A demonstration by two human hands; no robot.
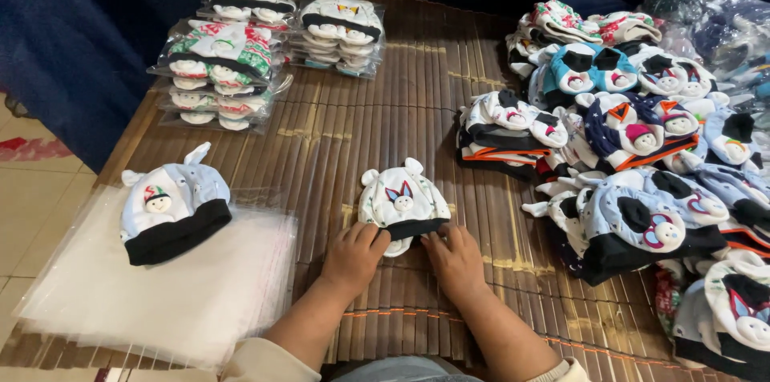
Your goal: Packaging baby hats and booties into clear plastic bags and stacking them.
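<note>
A small white baby hat (401, 201) with two ear bumps, a little face patch and a black band lies on the brown bamboo mat (353, 137) in the middle. My left hand (353, 257) grips its lower left edge. My right hand (455, 258) presses on its lower right edge, fingers bent over the black band. Both hands hold the same hat flat against the mat.
A pale blue hat with a black band (172, 209) rests on a stack of clear plastic bags (160, 286) at the left. Bagged hats (224, 69) and a second bagged stack (341, 29) are piled at the back. Several loose hats (642, 173) are heaped on the right.
</note>
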